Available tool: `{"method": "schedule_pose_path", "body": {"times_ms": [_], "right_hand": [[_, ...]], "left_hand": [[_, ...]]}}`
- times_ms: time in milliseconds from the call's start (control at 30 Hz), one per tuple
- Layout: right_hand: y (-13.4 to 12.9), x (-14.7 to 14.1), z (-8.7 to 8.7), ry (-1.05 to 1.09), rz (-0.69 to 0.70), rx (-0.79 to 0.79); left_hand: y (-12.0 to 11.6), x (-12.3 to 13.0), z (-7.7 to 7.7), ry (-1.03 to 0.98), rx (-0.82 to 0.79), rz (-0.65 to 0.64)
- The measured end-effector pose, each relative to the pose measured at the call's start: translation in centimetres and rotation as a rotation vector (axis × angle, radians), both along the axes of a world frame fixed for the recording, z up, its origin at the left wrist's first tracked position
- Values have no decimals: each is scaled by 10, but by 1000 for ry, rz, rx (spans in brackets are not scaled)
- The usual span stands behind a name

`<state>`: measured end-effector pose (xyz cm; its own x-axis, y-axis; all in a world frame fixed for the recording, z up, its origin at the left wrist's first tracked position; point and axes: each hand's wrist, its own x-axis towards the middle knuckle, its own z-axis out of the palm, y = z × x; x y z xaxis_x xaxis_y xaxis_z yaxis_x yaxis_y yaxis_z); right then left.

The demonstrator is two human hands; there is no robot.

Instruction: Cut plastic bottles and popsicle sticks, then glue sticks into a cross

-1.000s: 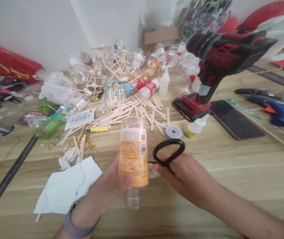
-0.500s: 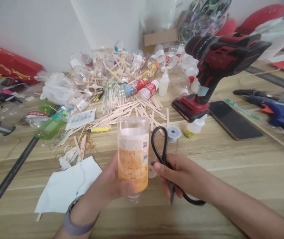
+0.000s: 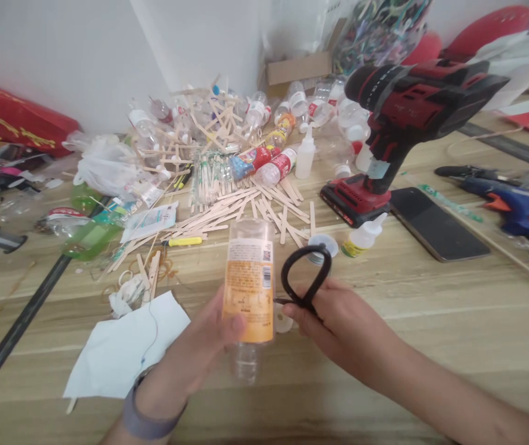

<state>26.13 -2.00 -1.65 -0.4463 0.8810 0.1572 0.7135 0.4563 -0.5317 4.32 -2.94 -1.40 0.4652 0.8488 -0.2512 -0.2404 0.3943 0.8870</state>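
Observation:
My left hand (image 3: 213,337) is wrapped round a clear plastic bottle (image 3: 248,296) with an orange and white label. The bottle is upside down, its neck pointing down and its base up. Closed on black-handled scissors (image 3: 308,272) is my right hand (image 3: 336,315), just right of the bottle. One handle loop stands up above the fingers, and a dark tip points left at the bottle's side. Whether that tip touches the bottle I cannot tell. The rest of the scissors is hidden by the hand.
A red and black cordless drill (image 3: 385,130) stands behind a phone (image 3: 438,222). Wooden sticks (image 3: 227,210) and plastic bottles are heaped at the back. White paper (image 3: 125,346) lies at left, a glue bottle (image 3: 361,236) and wire spool (image 3: 324,242) ahead, a blue glue gun (image 3: 508,201) far right.
The scissors have turned in my right hand, from blades pointing down to a tip pointing left at the bottle. The bottle has tilted slightly, showing more of its neck.

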Motion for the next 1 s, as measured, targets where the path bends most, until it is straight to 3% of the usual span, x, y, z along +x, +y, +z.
{"method": "schedule_pose_path", "body": {"times_ms": [333, 467, 533, 567, 733, 800, 833, 900, 1000], "right_hand": [[3, 2, 6, 552, 14, -1107], [5, 1, 11, 663, 21, -1317], [4, 0, 9, 598, 20, -1225], [3, 0, 7, 532, 5, -1080], [-2, 1, -8, 75, -49, 215], [-2, 1, -11, -44, -23, 479], [-2, 1, -10, -70, -14, 503], [-1, 1, -6, -41, -11, 346], [0, -1, 1, 142, -24, -189]], "left_hand": [[1, -4, 5, 6, 33, -100], [2, -7, 4, 14, 77, -163], [1, -6, 3, 23, 67, -130], [1, -5, 2, 23, 54, -97], [-2, 2, -2, -54, -175, 29], [-2, 3, -2, -68, -269, 29], [-2, 4, -1, -57, -270, 31], [-2, 4, 1, -22, -183, 49], [-1, 4, 4, 11, -26, 57]]}}
